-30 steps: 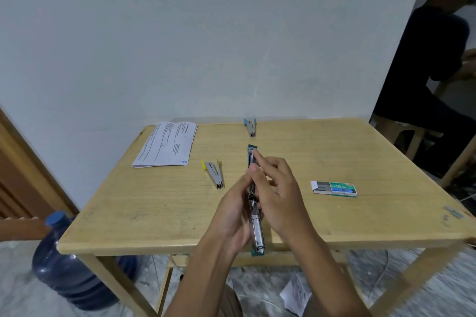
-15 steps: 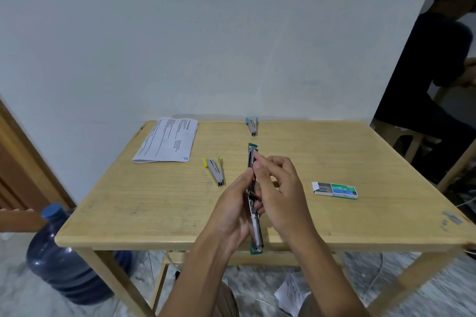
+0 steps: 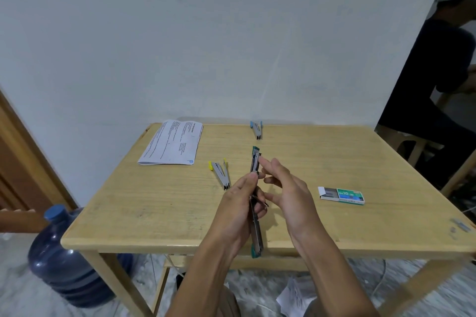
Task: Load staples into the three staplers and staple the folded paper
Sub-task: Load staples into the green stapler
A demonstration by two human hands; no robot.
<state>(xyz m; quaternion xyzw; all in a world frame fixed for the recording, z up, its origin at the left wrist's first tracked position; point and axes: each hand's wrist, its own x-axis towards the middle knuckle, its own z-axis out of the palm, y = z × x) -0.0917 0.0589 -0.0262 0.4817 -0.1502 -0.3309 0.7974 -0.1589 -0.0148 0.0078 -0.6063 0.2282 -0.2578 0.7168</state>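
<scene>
Wooden bench (image 3: 154,213) against a pale wall (image 3: 206,46).
Left hand (image 3: 239,203) grips the green stapler (image 3: 255,165); right hand (image 3: 291,195) loose-fingered beside it.

We are seeing soft, even indoor light, rather dim, bluish cast lying over wall (image 3: 231,33). Faint shadows are falling on table (image 3: 154,201) below right hand (image 3: 291,195) and beside staple box (image 3: 342,194). Wide-angle lens is bending table edges and door frame (image 3: 15,141) at left. Floor (image 3: 450,291) and seated person (image 3: 438,72) at right edge are smearing into blur. Small parts of green stapler (image 3: 255,162) in left hand (image 3: 237,206) are reading soft.
</scene>
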